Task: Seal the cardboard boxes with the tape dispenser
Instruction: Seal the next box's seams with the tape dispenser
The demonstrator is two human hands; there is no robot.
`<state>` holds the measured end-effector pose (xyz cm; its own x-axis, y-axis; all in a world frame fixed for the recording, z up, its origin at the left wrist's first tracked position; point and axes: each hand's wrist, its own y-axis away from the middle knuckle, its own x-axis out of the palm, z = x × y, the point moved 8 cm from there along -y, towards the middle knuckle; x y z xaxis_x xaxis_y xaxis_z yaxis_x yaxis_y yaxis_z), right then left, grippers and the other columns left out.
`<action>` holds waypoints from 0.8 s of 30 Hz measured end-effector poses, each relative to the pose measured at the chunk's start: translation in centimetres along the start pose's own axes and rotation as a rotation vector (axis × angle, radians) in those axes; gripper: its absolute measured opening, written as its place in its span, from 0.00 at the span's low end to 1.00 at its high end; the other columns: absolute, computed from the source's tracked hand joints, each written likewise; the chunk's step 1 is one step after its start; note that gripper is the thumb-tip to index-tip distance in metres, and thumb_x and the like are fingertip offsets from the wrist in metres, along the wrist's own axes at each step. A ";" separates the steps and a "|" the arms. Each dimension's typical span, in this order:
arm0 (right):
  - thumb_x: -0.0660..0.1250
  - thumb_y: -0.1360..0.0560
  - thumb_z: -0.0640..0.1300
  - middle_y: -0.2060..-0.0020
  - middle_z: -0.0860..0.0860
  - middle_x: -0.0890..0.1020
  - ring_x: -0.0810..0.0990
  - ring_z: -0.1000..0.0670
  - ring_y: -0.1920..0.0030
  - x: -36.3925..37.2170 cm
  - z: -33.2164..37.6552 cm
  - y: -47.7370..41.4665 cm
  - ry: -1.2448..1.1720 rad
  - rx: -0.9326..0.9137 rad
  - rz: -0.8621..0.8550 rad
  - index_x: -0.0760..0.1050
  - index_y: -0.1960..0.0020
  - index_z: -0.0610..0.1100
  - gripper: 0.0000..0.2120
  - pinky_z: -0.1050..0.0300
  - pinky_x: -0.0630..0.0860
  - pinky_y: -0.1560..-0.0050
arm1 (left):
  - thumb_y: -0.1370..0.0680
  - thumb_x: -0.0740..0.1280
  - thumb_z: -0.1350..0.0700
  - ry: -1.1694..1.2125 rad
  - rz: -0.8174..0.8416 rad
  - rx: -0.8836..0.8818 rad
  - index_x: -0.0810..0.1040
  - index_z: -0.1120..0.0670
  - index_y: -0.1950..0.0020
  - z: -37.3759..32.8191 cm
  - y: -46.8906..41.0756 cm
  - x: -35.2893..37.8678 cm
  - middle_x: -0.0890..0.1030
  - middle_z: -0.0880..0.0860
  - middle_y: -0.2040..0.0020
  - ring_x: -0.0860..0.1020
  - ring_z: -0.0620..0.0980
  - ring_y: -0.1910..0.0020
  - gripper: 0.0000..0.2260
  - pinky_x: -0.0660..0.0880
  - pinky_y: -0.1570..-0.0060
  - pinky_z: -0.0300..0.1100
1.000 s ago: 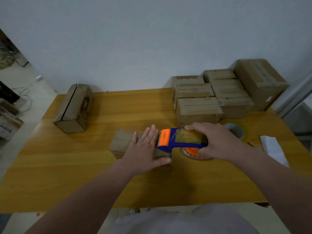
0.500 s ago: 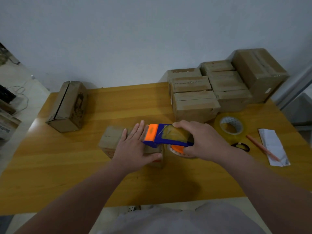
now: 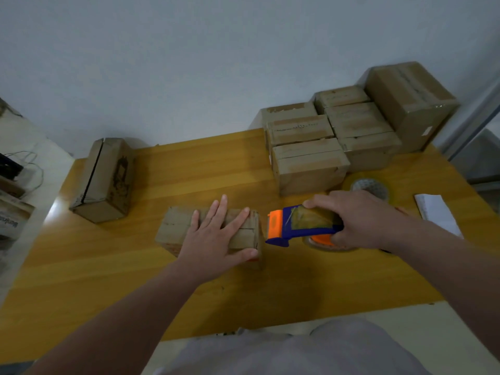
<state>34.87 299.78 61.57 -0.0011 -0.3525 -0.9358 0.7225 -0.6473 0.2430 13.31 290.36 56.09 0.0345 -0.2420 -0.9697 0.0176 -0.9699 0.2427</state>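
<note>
Looking down, I am pressing my flat, spread left fingers (image 3: 223,212) on the small box (image 3: 173,228), which is lying lengthwise left-to-right, while my curled right fingers (image 3: 324,201) are gripping the tape dispenser (image 3: 303,223) just right of them, nose toward the box's end.

The tape dispenser (image 3: 297,226), gripped by the right hand (image 3: 362,217), has drawn back toward 3 o'clock and is now just clear of the small box (image 3: 173,228), no longer over its top.
</note>
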 end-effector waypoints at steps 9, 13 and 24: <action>0.70 0.30 0.62 0.44 0.57 0.75 0.73 0.54 0.45 0.0 3.0 -0.3 -0.030 0.006 -0.128 0.64 0.32 0.59 0.30 0.58 0.66 0.48 | 0.21 0.52 0.36 -0.030 -0.039 0.029 0.34 0.50 0.23 -3.4 -0.1 -0.4 0.34 0.51 0.22 0.35 0.50 0.24 0.38 0.35 0.27 0.56; 0.70 0.31 0.62 0.44 0.55 0.78 0.76 0.51 0.45 0.9 4.9 -0.6 -0.089 -0.009 -0.181 0.66 0.34 0.58 0.29 0.54 0.71 0.45 | 0.21 0.54 0.39 -0.052 -0.002 0.087 0.34 0.47 0.23 -1.9 0.3 -0.3 0.35 0.48 0.23 0.36 0.52 0.23 0.36 0.38 0.26 0.58; 0.74 0.33 0.59 0.45 0.60 0.75 0.76 0.56 0.50 -3.3 3.8 3.6 -0.265 0.018 -0.111 0.63 0.33 0.63 0.32 0.56 0.78 0.51 | 0.23 0.59 0.40 -0.028 -0.009 0.104 0.29 0.45 0.27 -1.3 -0.1 -0.1 0.31 0.45 0.27 0.33 0.48 0.26 0.40 0.41 0.26 0.57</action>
<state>34.84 296.01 66.57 -0.2620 -0.4413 -0.8583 0.6953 -0.7030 0.1492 14.60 290.49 56.25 0.0067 -0.2329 -0.9725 -0.0861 -0.9690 0.2315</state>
